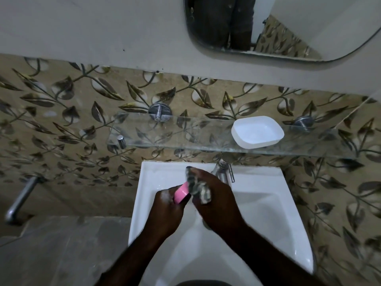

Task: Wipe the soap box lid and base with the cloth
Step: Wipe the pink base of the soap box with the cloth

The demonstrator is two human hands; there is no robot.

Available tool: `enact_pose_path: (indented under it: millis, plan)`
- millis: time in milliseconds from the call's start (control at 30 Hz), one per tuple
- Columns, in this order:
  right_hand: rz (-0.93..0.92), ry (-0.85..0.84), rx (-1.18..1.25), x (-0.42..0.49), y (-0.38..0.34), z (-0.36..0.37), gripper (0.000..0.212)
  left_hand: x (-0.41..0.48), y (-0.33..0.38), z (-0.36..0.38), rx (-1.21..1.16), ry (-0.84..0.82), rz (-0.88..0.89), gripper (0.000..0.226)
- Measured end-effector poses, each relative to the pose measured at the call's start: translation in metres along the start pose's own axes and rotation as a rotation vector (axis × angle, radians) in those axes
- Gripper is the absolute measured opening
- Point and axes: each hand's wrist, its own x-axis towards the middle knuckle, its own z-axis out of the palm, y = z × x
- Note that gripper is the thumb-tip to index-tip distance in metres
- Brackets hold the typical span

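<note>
Over the white sink [268,203], my left hand [167,205] grips a pink soap box piece [180,194], tilted on edge, with some foam on the fingers. My right hand [214,195] is closed around a crumpled grey patterned cloth [201,191] and presses it against the pink piece. Whether the pink piece is the lid or the base cannot be told. The white soap box half [257,132] lies open side up on the right part of the glass shelf [165,141], apart from both hands.
A chrome tap [223,172] stands at the back of the sink, just behind my right hand. The glass shelf hangs above it on chrome brackets [159,112]. A mirror [309,27] is on the wall above, and a wall tap [20,199] sticks out at the far left.
</note>
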Motion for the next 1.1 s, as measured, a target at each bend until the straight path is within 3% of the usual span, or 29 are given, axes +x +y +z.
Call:
enact_pose_path:
  millis: [100, 167, 267, 333, 400, 600, 700, 833, 967, 1033, 1100]
  plan:
    - [-0.344, -0.141, -0.462, -0.009, 0.010, 0.015, 0.051, 0.002, 0.002, -0.005, -0.013, -0.038, 0.059, 0.043]
    - [-0.377, -0.096, -0.418, -0.007, 0.014, 0.013, 0.050, 0.001, 0.003, -0.005, -0.018, -0.033, 0.047, 0.042]
    - [-0.118, 0.050, 0.025, -0.003, 0.007, 0.000, 0.045, -0.002, 0.003, 0.000, -0.129, -0.013, -0.069, 0.021]
    - [0.117, -0.016, 0.411, 0.000, 0.003, -0.004, 0.047, -0.004, 0.005, 0.001, -0.275, -0.004, -0.178, 0.007]
    - [0.244, -0.091, 0.644, 0.001, 0.003, -0.004, 0.052, -0.005, 0.008, 0.000, -0.439, 0.012, -0.234, 0.014]
    - [0.330, -0.151, 0.684, 0.005, 0.015, -0.006, 0.042, -0.005, 0.016, -0.004, -0.687, 0.081, -0.279, 0.030]
    - [0.254, -0.150, 0.547, 0.008, 0.016, -0.012, 0.041, -0.002, 0.014, -0.008, -0.658, 0.021, -0.292, 0.037]
    - [0.021, -0.167, 0.122, 0.014, 0.014, -0.024, 0.045, 0.004, 0.017, -0.015, -0.289, -0.109, -0.276, 0.035]
    - [-0.247, -0.141, -0.287, 0.014, -0.001, -0.019, 0.022, 0.006, 0.014, -0.013, -0.081, -0.197, -0.263, 0.020]
    - [-0.223, -0.092, -0.461, 0.007, -0.016, -0.007, 0.028, 0.006, 0.011, -0.013, -0.076, -0.183, -0.169, 0.011]
    - [-0.269, -0.072, -0.531, -0.003, -0.022, 0.003, 0.044, 0.004, 0.011, -0.014, -0.015, -0.133, -0.032, 0.021]
